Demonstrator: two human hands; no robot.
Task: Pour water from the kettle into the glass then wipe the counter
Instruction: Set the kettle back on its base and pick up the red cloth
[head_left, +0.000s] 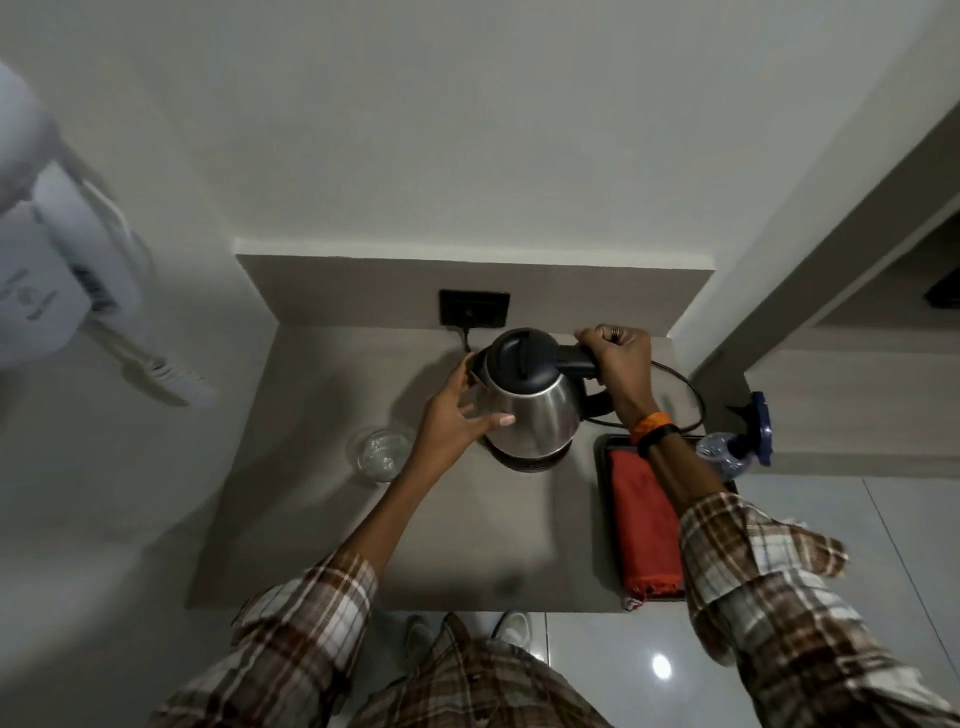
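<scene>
A steel kettle (535, 410) with a black lid stands on its round black base at the back middle of the grey counter (322, 519). My right hand (618, 358) is closed around the kettle's black handle. My left hand (457, 415) lies flat against the kettle's left side, fingers spread. An empty clear glass (382, 453) stands upright on the counter, left of the kettle and just beyond my left wrist. A folded red cloth (644, 525) lies in a dark tray (602, 499) at the counter's right side, partly under my right forearm.
A spray bottle (737, 447) with a blue trigger stands by the tray's far right corner. The kettle's cord (691, 395) loops behind it to a black wall socket (474, 307). Walls close the counter on the left and back. A white appliance (57, 280) hangs on the left wall.
</scene>
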